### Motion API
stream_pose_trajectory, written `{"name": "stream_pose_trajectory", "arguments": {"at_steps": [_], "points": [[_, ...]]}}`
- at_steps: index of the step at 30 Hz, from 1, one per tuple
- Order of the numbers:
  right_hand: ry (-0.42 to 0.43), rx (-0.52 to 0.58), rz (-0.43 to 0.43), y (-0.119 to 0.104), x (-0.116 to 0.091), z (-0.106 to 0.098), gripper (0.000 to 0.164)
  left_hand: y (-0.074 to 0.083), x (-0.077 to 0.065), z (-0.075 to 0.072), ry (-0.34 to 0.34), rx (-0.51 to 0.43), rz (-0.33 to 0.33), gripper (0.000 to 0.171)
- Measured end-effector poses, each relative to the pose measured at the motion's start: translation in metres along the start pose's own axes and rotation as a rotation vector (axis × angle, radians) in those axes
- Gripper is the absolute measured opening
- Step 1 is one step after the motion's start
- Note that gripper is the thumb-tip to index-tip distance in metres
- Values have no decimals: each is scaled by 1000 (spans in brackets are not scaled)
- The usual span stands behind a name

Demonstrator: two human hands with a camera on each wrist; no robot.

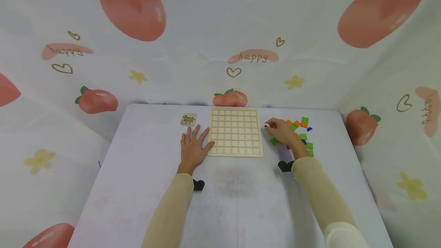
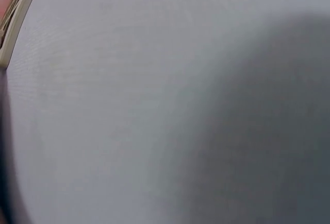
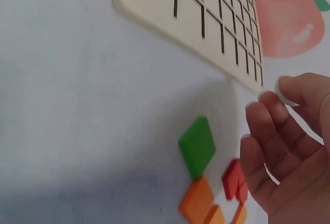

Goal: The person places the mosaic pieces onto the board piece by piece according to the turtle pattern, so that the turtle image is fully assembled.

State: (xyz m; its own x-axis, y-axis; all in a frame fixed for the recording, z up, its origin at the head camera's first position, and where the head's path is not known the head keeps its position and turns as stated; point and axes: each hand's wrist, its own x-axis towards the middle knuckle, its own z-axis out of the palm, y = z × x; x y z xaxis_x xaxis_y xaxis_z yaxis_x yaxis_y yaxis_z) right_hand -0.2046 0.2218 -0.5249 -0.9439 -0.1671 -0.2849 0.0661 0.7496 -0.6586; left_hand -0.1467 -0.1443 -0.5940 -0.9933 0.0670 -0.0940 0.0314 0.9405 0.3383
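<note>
With the right hand [image 1: 280, 131] we're pinching a white eye-like piece [image 1: 266, 126], just beside the right edge of the gridded wooden board [image 1: 235, 133]. With the left hand [image 1: 193, 150] we're holding fingers apart, touching its left edge. Coloured tiles [image 1: 304, 124] are lying around the right hand. Probably we're placing; next move likely calls for aligning the piece over the board.

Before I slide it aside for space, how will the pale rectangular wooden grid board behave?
The board likely feels stiff: its edges look straight. It should slide rather than tip, lying flat. The left hand, touching its left edge, might add drag.
</note>
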Motion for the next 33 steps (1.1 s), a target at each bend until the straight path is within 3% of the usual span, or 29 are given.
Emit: {"name": "stream_pose_trajectory", "arguments": {"at_steps": [6,15,21,26,33], "points": [[-16,57,38,-14,8,9,35,2,0,0,17,-4,5,70],[41,160,-68,-28,24,23,32,3,-1,-3,23,-12,1,71],[16,262,-16,-36,32,33,39,3,0,-1,17,-12,-1,72],[10,239,-10,-43,39,41,42,2,1,0,18,-9,-1,73],[18,161,-71,-55,52,56,41,2,-1,-1,21,-11,-1,72]]}}
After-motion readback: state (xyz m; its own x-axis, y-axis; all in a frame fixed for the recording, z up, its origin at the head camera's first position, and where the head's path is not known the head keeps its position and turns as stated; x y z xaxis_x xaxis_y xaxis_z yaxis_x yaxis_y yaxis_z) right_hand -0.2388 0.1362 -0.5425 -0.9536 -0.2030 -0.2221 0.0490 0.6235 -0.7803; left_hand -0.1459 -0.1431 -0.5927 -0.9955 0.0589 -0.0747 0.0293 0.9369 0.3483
